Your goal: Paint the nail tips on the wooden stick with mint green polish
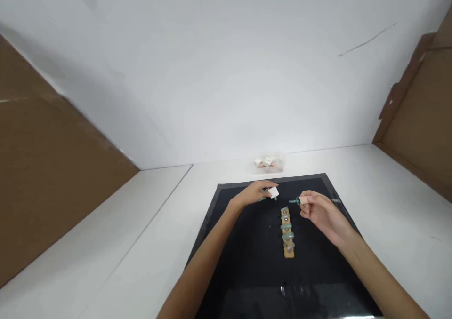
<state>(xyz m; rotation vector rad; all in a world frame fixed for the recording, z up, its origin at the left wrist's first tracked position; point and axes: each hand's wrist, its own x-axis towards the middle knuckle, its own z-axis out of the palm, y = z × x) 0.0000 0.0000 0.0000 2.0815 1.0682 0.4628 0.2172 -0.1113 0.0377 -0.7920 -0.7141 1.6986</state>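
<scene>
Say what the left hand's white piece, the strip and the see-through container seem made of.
White piece: matt, no shine; maybe plastic or wood, too small to tell. Strip: perhaps matt wood, from its dull tan colour. Container: probably clear plastic, smooth; contents show through.

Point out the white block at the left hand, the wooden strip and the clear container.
White block [274, 192]: head view, on its exposed pale face.
Wooden strip [287, 231]: head view, near its middle, between two bands.
Clear container [267, 170]: head view, on its front wall.
</scene>
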